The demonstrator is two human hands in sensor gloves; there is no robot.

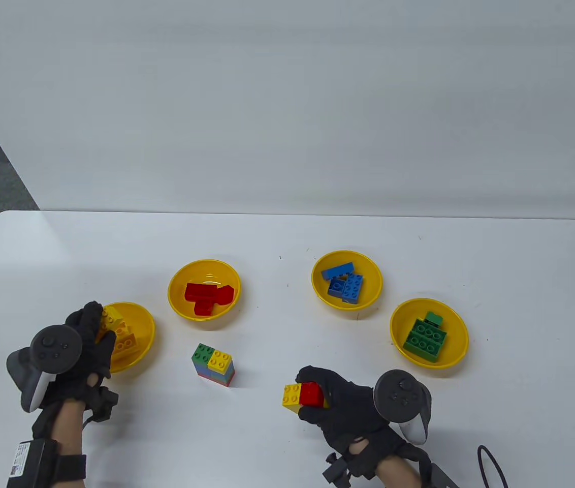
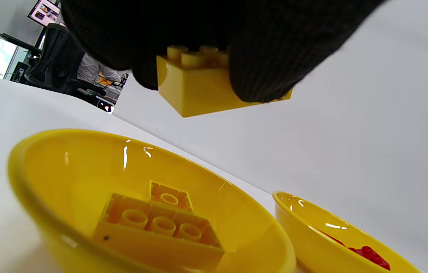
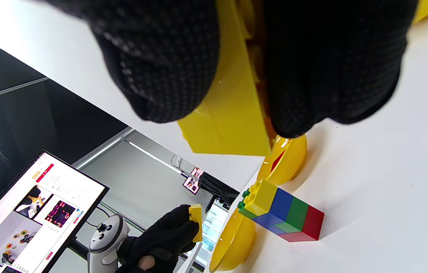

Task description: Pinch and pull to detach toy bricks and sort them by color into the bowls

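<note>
My left hand (image 1: 98, 326) pinches a yellow brick (image 1: 109, 319) above the bowl (image 1: 148, 330) that holds other yellow bricks (image 1: 126, 341). The left wrist view shows the brick (image 2: 202, 93) between fingertips (image 2: 263, 76), hanging over that bowl (image 2: 39, 159). My right hand (image 1: 309, 395) grips a joined yellow and red piece (image 1: 301, 395) low over the table near the front edge. In the right wrist view its yellow part (image 3: 229, 117) sits between the fingers (image 3: 161, 76). A multicoloured brick stack (image 1: 214, 364) stands between the hands, untouched.
Three more yellow bowls stand behind: one (image 1: 176, 284) with red bricks, one (image 1: 375, 274) with blue bricks, one (image 1: 459, 325) with green bricks. A black cable (image 1: 490, 465) loops at the front right. A white wall stands behind the table.
</note>
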